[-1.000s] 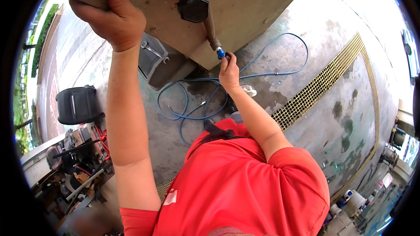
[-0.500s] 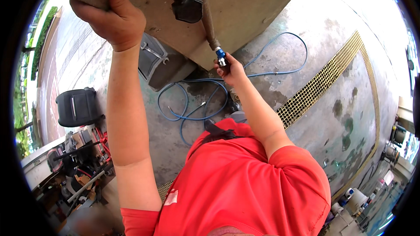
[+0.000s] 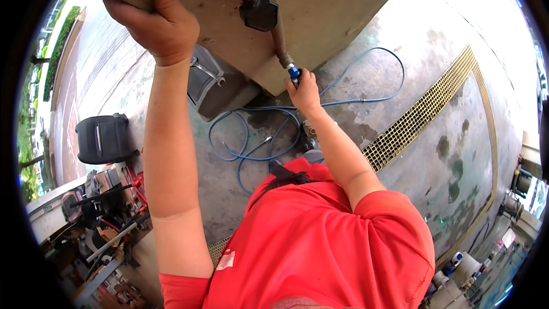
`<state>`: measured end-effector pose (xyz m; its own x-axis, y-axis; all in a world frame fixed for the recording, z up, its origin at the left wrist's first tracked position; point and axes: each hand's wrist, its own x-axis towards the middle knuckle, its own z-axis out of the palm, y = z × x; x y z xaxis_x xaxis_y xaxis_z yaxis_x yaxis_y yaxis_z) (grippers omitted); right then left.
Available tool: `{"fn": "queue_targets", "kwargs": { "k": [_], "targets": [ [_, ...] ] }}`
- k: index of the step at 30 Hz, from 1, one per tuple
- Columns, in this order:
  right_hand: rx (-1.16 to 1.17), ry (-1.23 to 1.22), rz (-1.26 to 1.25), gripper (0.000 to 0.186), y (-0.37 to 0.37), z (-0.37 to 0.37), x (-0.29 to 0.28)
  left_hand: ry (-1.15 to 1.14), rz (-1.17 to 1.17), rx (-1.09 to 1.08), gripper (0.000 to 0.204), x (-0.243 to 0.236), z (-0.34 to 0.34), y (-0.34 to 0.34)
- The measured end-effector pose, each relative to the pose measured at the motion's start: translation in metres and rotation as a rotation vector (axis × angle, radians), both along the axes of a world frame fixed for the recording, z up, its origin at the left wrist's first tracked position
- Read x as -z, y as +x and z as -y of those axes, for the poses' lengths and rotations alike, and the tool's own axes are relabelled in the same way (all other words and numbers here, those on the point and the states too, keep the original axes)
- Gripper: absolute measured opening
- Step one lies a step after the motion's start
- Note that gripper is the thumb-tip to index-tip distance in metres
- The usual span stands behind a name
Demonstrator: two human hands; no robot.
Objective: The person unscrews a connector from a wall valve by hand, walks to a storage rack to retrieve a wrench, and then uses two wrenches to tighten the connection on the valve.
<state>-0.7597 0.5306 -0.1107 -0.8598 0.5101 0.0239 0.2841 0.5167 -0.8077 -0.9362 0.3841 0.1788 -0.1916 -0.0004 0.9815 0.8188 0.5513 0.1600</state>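
Observation:
A brown pipe (image 3: 279, 43) runs down the face of a large brown pillar-like block (image 3: 331, 17). At the pipe's lower end is a blue and silver coupler (image 3: 294, 72), and the fingers of my right hand (image 3: 306, 92) close round it, covering its lower part. My left hand (image 3: 163, 30) leans against the block's left edge with thumb and fingers spread apart. Its fingertips are partly hidden. Between the two hands, a black angular fitting (image 3: 259, 12) on a dark stem sits beside the pipe.
Below lies a looped blue hose (image 3: 297, 108) on the stained floor. A grey case (image 3: 214, 94) carries a wrench (image 3: 208, 73). Rightward runs a yellow drain grating (image 3: 420, 111). A black bag (image 3: 104, 139) and cluttered tools (image 3: 106, 217) stand left.
My right hand has turned and wrapped further over the coupler, which now shows less of its silver end. The whole view has shifted slightly; my left hand keeps its place on the block.

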Motion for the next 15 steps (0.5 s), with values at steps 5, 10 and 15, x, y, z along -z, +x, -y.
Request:
{"fn": "queue_targets", "kwargs": {
  "k": [5, 10, 15],
  "targets": [
    [-0.010, -1.647, 0.257, 0.029, -0.011, -0.034, 0.018, -0.016, -0.042, -0.014, 0.063, -0.003, -0.005, 0.000],
    [0.066, -1.601, 0.180, 0.029, -0.005, -0.021, -0.006, 0.000, -0.040, 0.020, 0.063, 0.000, -0.001, -0.002],
    [0.073, -0.398, 0.075, 0.037, 0.000, -0.008, 0.013, -0.003, -0.018, 0.026, 0.063, -0.003, -0.003, 0.000]
  ]
}}
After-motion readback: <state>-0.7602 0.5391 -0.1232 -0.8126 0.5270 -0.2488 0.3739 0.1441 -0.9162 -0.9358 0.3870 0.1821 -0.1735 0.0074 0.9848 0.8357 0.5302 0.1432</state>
